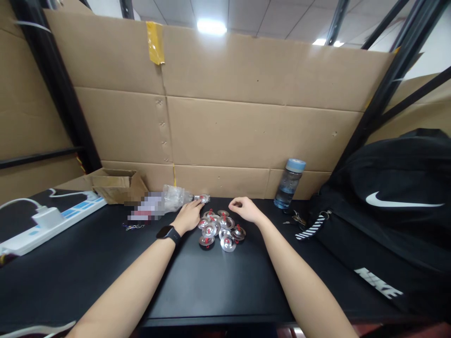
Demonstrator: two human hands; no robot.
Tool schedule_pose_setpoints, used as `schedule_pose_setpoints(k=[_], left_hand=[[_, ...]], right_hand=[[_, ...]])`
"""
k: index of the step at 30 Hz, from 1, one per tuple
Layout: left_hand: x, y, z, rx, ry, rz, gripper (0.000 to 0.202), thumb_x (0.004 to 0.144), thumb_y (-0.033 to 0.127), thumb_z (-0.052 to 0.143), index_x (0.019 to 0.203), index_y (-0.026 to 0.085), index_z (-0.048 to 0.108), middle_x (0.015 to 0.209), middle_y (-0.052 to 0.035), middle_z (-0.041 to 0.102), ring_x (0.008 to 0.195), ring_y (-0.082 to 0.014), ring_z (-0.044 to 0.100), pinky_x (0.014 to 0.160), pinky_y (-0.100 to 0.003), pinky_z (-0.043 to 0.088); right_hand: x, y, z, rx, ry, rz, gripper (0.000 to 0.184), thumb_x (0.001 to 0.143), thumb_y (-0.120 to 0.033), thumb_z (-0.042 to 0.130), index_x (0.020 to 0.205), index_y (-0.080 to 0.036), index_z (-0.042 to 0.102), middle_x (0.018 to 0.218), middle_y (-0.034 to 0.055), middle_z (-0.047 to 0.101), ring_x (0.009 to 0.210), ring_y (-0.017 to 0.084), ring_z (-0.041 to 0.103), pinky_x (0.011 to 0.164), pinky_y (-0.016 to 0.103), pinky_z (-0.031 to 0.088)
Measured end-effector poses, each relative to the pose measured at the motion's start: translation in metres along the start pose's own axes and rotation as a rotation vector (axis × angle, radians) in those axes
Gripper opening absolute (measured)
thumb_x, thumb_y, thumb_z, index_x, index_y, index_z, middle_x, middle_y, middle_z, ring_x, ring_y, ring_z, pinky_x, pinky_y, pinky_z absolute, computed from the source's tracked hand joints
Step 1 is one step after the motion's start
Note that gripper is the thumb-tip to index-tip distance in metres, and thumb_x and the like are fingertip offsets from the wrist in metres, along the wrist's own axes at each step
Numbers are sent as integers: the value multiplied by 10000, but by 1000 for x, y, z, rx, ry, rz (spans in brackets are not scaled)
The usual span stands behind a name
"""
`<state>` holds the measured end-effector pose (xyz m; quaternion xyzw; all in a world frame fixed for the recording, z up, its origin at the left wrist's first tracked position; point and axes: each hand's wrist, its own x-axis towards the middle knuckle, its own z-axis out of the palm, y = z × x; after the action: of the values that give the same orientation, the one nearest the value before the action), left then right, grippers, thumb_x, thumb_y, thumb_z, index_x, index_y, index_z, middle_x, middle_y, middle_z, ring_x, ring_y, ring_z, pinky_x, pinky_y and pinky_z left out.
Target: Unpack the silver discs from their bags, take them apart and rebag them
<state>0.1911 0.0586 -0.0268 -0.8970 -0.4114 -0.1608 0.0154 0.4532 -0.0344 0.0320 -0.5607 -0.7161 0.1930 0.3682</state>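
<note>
Several small shiny metal discs with red loops, much like finger cymbals, lie in a loose pile on the black table. Just left of the pile's back edge is my left hand, its fingers stretched out and low over the table. Its fingertips reach a disc in a clear wrapper; whether they press on it I cannot tell. My right hand is at the pile's back right, fingers curled toward the thumb. What sits between those fingers, if anything, is hidden.
Crumpled clear plastic and an open cardboard box are at the back left, near a white power strip. A water bottle, keys and a black backpack stand right. Cardboard walls the back.
</note>
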Motion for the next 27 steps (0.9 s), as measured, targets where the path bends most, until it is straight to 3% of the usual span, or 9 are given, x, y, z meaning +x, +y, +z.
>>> schedule_pose_setpoints(k=[6, 11, 17, 20, 23, 27], left_hand=[[0, 0, -2, -44, 37, 9, 621, 799, 83, 461, 1418, 103, 504, 1487, -147, 489, 1386, -263, 441, 1160, -410, 324], [-2, 8, -17, -75, 165, 69, 682, 763, 7, 413, 1426, 150, 485, 1491, -107, 486, 1391, -226, 425, 1166, -396, 325], [-4, 22, -31, -190, 296, 165, 486, 922, 136, 383, 1394, 129, 502, 1436, -127, 513, 1292, -230, 519, 1114, -366, 405], [-4, 20, -31, -236, 192, 164, 397, 944, 262, 456, 1298, 152, 599, 1299, -115, 626, 1177, -240, 604, 1051, -353, 456], [-5, 14, -31, -285, 53, 162, 390, 990, 364, 387, 1154, 196, 699, 1159, -84, 715, 1067, -231, 664, 977, -332, 487], [-8, 8, -33, -342, 7, 144, 449, 969, 500, 419, 1147, 214, 716, 1165, -70, 729, 1075, -240, 671, 953, -316, 485]], right_hand=[[1, -2, -1, 33, 17, -15, 185, 819, -288, 631, 845, -146, 745, 827, 63, 749, 753, 171, 641, 735, 285, 491], [3, -2, -1, 69, 96, -21, 172, 808, -259, 649, 928, -154, 715, 908, 62, 739, 809, 169, 651, 795, 305, 511], [3, -9, 7, 182, 82, -38, 256, 807, -253, 675, 1049, -169, 666, 1045, 71, 706, 779, 138, 658, 774, 298, 542], [1, -14, 10, 166, 67, -79, 226, 812, -245, 677, 1026, -174, 676, 1034, 66, 715, 807, 145, 664, 795, 302, 539], [0, -15, 9, 133, 43, -90, 176, 822, -252, 670, 979, -177, 697, 986, 58, 734, 819, 159, 669, 803, 307, 534], [0, -12, 7, 103, 32, -75, 167, 826, -265, 670, 962, -174, 705, 959, 55, 738, 825, 162, 666, 807, 309, 530]])
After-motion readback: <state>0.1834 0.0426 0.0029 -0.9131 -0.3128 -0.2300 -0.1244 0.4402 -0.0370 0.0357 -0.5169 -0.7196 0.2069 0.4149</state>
